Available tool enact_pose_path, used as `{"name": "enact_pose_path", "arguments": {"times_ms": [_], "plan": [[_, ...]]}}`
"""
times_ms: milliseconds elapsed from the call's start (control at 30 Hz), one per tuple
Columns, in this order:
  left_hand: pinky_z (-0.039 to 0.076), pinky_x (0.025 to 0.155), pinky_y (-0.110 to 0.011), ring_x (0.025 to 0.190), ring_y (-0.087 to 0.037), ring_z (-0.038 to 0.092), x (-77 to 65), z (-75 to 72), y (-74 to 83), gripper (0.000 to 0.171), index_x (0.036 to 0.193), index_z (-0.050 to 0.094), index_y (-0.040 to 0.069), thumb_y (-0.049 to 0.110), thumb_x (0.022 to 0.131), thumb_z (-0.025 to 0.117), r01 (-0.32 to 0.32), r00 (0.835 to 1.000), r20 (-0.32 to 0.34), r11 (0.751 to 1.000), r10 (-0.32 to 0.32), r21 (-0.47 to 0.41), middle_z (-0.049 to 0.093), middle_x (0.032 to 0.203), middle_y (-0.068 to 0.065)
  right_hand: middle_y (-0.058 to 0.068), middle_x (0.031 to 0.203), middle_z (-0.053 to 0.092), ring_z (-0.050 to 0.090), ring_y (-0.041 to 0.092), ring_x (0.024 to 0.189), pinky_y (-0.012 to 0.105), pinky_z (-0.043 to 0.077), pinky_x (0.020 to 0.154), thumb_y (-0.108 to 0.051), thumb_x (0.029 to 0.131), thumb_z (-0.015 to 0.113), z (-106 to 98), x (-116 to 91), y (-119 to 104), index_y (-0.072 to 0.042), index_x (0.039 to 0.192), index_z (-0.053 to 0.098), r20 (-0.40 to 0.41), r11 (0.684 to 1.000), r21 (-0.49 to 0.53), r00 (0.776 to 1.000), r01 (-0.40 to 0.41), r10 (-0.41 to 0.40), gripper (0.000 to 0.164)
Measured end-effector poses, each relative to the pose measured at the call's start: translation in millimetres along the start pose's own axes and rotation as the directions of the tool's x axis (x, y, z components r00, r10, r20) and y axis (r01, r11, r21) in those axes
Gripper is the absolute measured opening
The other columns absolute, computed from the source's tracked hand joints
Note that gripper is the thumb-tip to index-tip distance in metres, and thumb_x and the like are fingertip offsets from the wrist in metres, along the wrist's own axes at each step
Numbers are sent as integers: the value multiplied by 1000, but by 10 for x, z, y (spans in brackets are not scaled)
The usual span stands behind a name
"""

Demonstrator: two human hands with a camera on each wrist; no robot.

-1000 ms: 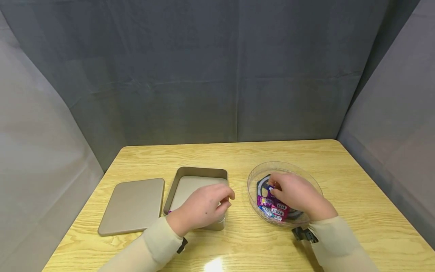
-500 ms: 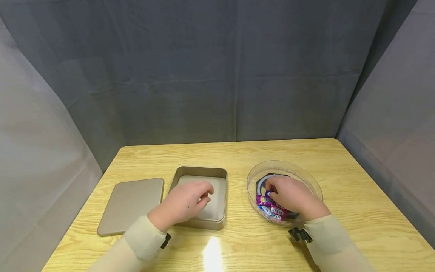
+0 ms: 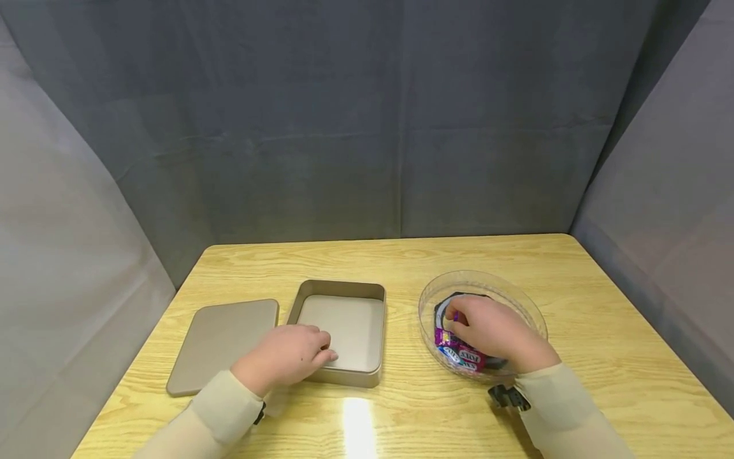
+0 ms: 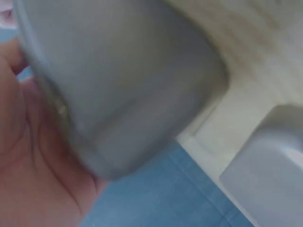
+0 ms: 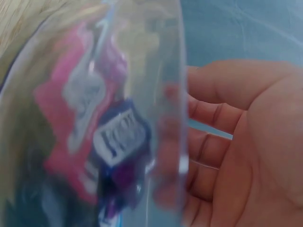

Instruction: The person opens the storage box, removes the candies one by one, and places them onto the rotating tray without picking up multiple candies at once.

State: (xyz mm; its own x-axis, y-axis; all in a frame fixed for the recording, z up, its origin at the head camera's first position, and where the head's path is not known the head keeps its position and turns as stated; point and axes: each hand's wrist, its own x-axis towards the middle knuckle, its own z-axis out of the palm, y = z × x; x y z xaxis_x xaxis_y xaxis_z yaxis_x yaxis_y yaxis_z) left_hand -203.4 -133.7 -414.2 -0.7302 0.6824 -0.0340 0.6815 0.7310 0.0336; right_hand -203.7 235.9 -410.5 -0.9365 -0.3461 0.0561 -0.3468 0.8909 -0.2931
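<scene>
My left hand [image 3: 287, 357] reaches over the near-left corner of a gold-beige square tin [image 3: 378, 338], its fingers loosely bent. Nothing shows between its thumb and index finger; the other fingertips are hidden. In the left wrist view the palm lies right beside the tin's outer wall [image 4: 137, 123]. Inside a clear round plastic bowl [image 3: 425, 319], my right hand [image 3: 487, 328] pinches a purple wrapped candy [image 3: 456, 316] between thumb and index finger. Several pink, purple and blue wrapped candies [image 3: 471, 358] lie below it. The right wrist view shows candies [image 5: 120, 135] blurred through the bowl wall.
A matching flat lid [image 3: 223, 344] lies on the wooden table [image 3: 401, 414], left of the tin. Dark cloth [image 3: 321, 127] hangs behind the table, with pale cloth panels [image 3: 676, 210] at both sides. Each wrist carries a black strap.
My left hand has moved left and toward me across the tin, uncovering most of its floor. My right hand stays in the bowl, its fingers shifted slightly.
</scene>
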Motion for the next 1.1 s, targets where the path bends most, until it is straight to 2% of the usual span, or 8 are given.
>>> {"name": "enact_pose_path", "arguments": {"times_ms": [133,300,400,667,767,900,1000,1100], "plan": [[49,62,-38,70,-10,53,2,106,-7,38,80,59,24,48,100,37,10,1000,-11,1000,-10,9,54,73,10,-11,75,54,47,9,63,34,44,61,-27,89,66,-3,-3,-2,-21,94,64,-1,1000,24,1000,11,-11,7],[52,69,-40,84,-12,59,10,197,-38,47,94,67,22,50,101,30,10,999,-47,1000,-11,-23,66,91,7,-11,76,55,47,8,64,34,46,63,-26,89,65,2,2,9,-23,94,64,-15,999,30,1000,22,-22,6],[52,71,-40,87,-13,61,20,217,-49,50,99,69,21,50,101,28,-5,998,-58,999,3,-38,68,96,7,-11,75,55,47,9,64,34,46,62,-26,89,66,-6,3,8,-23,93,63,-20,999,35,999,31,-31,5],[53,70,-39,82,-12,63,23,246,-70,52,98,71,22,50,102,28,-21,998,-63,998,18,-60,70,93,9,-9,72,53,46,9,62,32,43,59,-26,89,65,-16,3,-13,-23,91,62,-13,998,56,999,37,-36,5],[51,63,-36,70,-9,60,21,258,-77,48,87,67,24,49,101,29,-37,996,-87,998,32,-51,66,76,11,-9,71,53,46,9,62,32,43,59,-25,89,65,-19,2,-22,-23,91,62,-16,997,61,999,41,-40,5],[42,47,-30,49,-5,44,26,262,-80,40,69,48,27,46,101,35,-87,985,-153,996,83,-20,42,52,14,-9,72,53,46,9,62,33,44,59,-25,89,65,-24,-1,-27,-22,93,63,-17,997,66,999,42,-41,5],[37,43,-28,46,-5,39,37,259,-75,38,67,42,27,44,100,41,-126,969,-214,992,125,8,33,50,14,-9,72,53,46,9,62,32,44,59,-26,90,64,-27,-2,-27,-22,93,63,-15,997,67,999,42,-41,6],[36,43,-28,47,-5,39,48,259,-69,36,68,41,26,43,100,44,-137,958,-250,990,139,24,32,51,14,-9,72,54,46,9,62,32,44,59,-26,90,63,-26,-1,-27,-21,93,63,-17,997,67,999,47,-46,5]]}}
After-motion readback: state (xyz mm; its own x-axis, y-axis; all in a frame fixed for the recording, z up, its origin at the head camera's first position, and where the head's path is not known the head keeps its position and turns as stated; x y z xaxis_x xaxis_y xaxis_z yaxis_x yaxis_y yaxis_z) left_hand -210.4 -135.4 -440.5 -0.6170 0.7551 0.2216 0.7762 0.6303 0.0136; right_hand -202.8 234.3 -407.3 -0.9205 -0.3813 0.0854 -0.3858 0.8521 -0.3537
